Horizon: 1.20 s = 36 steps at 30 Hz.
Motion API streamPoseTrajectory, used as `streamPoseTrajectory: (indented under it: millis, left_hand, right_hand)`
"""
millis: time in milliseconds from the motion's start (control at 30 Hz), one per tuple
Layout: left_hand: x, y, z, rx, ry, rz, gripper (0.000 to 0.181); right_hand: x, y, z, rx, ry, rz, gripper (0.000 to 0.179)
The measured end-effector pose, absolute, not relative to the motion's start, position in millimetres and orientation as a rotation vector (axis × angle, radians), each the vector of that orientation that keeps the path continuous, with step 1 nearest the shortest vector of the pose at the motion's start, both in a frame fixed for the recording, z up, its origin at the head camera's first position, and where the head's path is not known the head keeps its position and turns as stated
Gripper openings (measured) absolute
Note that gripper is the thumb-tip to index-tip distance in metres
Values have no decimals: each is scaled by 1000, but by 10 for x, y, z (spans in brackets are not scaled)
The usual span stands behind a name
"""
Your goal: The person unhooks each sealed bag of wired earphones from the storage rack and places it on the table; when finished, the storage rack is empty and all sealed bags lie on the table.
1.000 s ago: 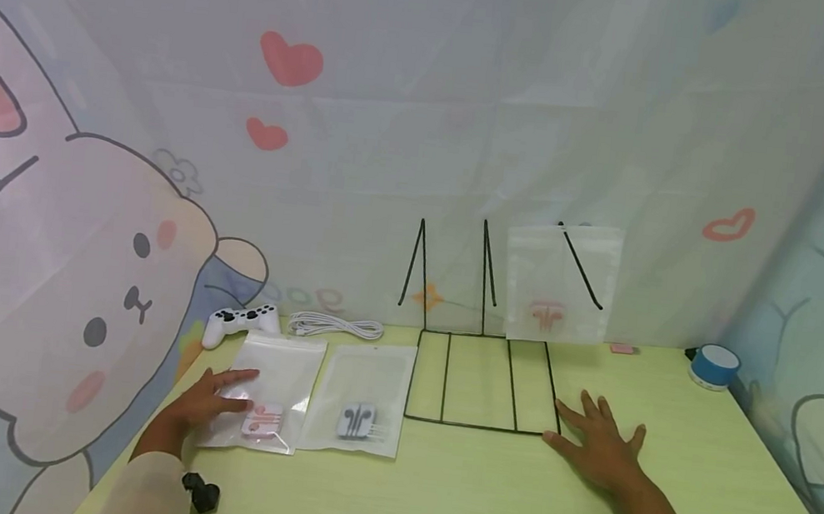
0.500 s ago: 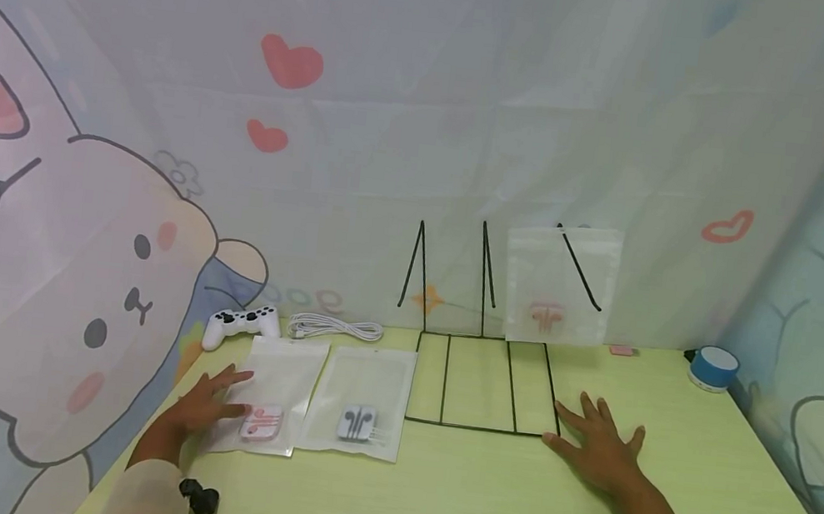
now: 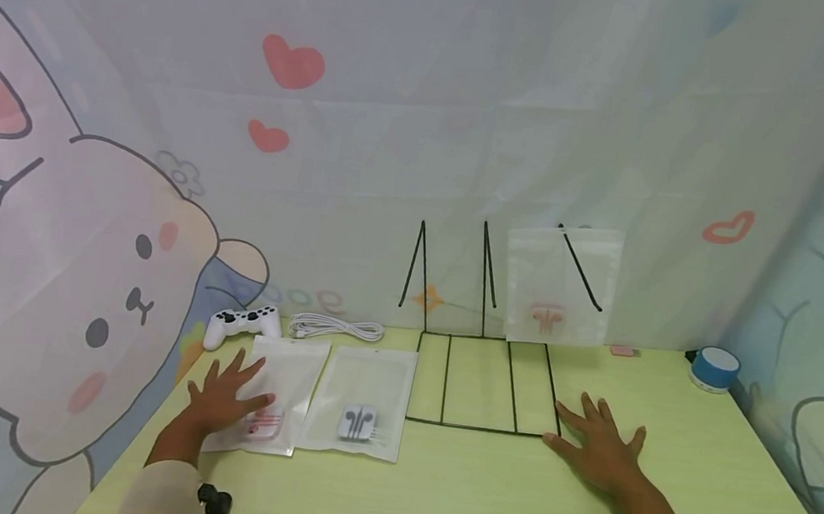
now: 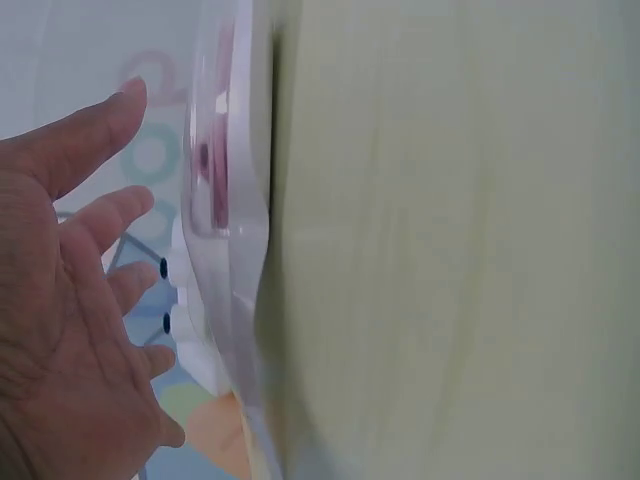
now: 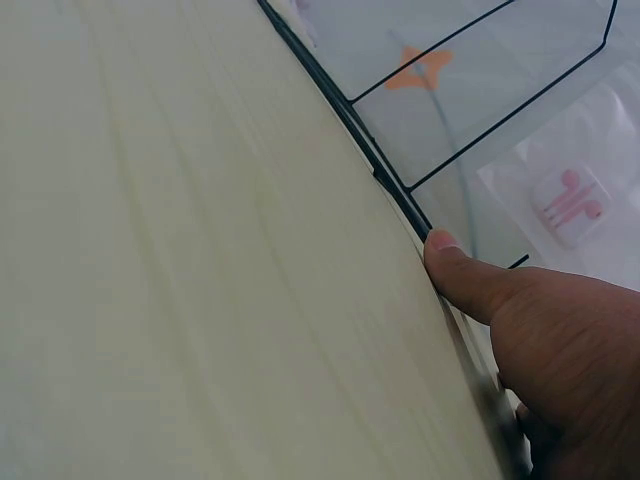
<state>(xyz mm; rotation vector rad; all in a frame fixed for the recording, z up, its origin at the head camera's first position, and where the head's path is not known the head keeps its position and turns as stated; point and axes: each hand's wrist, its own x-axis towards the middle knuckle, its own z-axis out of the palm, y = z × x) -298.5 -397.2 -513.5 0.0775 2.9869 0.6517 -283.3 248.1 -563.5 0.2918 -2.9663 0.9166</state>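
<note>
Two wide grips, fingers spread, lie over the pale green surface [image 3: 446,503]. The left hand [image 3: 219,400] is over the left side of a clear bag [image 3: 290,370] containing a pink earphone case [image 3: 264,426]; whether it touches the bag, I cannot tell. Just beside lies a second bag [image 3: 372,378] with dark earphones [image 3: 357,424]. The right hand [image 3: 598,451] touches the front right corner of a black wire rack [image 3: 477,427] with its thumb. Farther back are a white controller [image 3: 242,324], a coiled cable [image 3: 337,327] and a blue-and-white tub [image 3: 714,369]. A third bag [image 3: 527,269] hangs upright from the rack's right hook, before a printed backdrop [image 3: 475,88].
</note>
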Motion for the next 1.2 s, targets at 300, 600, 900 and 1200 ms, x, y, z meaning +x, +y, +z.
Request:
streamPoseTrajectory:
  millis: [300, 600, 900, 1200]
  left_hand:
    - [-2958, -3656, -5077, 82, 3080, 516, 97]
    - [-2922, -3290, -5061, 71, 3115, 408, 100]
    - [-2857, -2898, -5010, 84, 3150, 422, 98]
    - [-2854, -2500, -5022, 124, 3132, 407, 95]
  right_hand:
    - [-2856, 2483, -5660, 300, -2934, 919, 77]
    - [-2849, 2488, -5646, 295, -2966, 907, 78]
    - [-2846, 2468, -5605, 299, -2970, 881, 76]
    - [-2846, 2482, -5642, 299, -2968, 900, 77]
